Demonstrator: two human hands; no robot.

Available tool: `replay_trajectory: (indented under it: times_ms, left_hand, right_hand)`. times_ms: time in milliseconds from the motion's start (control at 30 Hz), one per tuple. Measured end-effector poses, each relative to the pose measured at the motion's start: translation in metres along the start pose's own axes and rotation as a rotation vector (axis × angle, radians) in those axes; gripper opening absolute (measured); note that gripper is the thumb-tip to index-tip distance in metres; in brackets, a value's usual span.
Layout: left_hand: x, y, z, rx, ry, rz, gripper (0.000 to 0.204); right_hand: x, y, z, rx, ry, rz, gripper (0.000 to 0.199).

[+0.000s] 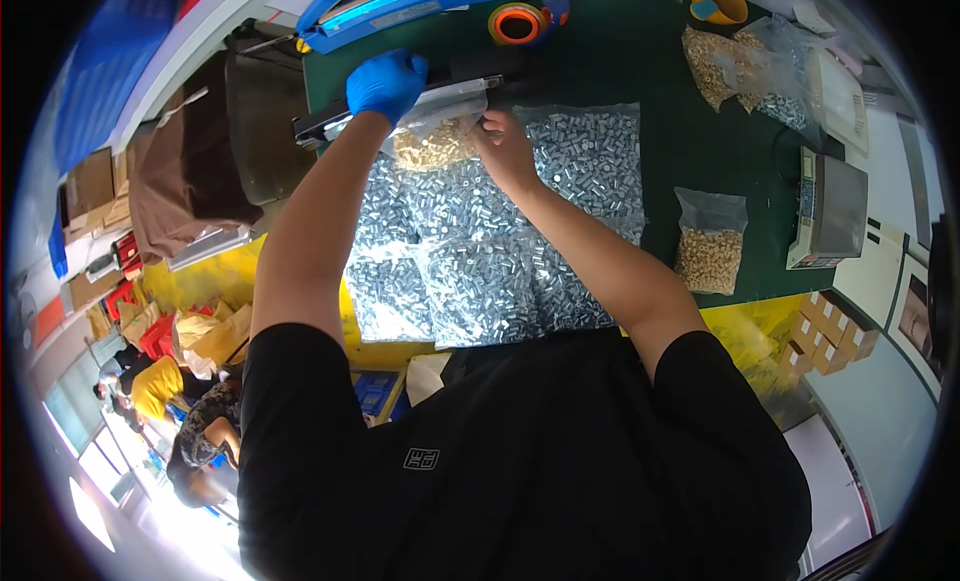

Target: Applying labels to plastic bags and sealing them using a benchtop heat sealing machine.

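Grip, left hand: blue-gloved, pressed flat down on the black arm of the heat sealer, not closed round it
Grip, right hand: bare, fingers pinched on the edge of the clear bag of brass parts
Bag: its mouth lay under the sealer arm, at the far side of the green table
Near: sealed bags of silvery metal parts, heaped under both forearms
Right: another brass-part bag stood beside a weighing scale
Far: orange tape roll
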State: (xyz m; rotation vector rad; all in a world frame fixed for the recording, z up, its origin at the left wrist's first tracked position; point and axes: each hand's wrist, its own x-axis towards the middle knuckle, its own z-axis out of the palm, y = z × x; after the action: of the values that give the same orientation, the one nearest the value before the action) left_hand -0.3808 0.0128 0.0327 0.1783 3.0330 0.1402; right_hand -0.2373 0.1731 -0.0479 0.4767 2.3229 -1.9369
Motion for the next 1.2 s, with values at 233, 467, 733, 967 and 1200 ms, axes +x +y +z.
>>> replay_trajectory:
  times_ms: [233, 467, 733, 967, 1200]
  left_hand:
    - [-0.007, -0.008, 0.004, -0.007, 0.122, -0.003, 0.035]
    - [-0.083, -0.008, -0.009, -0.491, 0.922, -0.091, 0.018]
    - [-0.267, 0.043, 0.077, -0.719, 0.149, -0.013, 0.020]
    - [-0.296, 0.040, 0.095, -0.598, 0.185, 0.128, 0.032]
    - [-0.295, 0.038, 0.096, -0.638, 0.232, 0.149, 0.031]
  right_hand:
    - [-0.028, 0.006, -0.041, -0.128, -0.027, -0.151, 0.040]
    - [-0.038, 0.011, -0.071, -0.284, -0.059, -0.172, 0.031]
    - [-0.053, 0.014, -0.070, -0.318, -0.156, -0.206, 0.025]
    - [-0.049, 0.005, -0.057, -0.414, -0.357, -0.298, 0.016]
    - [0.018, -0.007, -0.061, -0.476, -0.094, -0.773, 0.013]
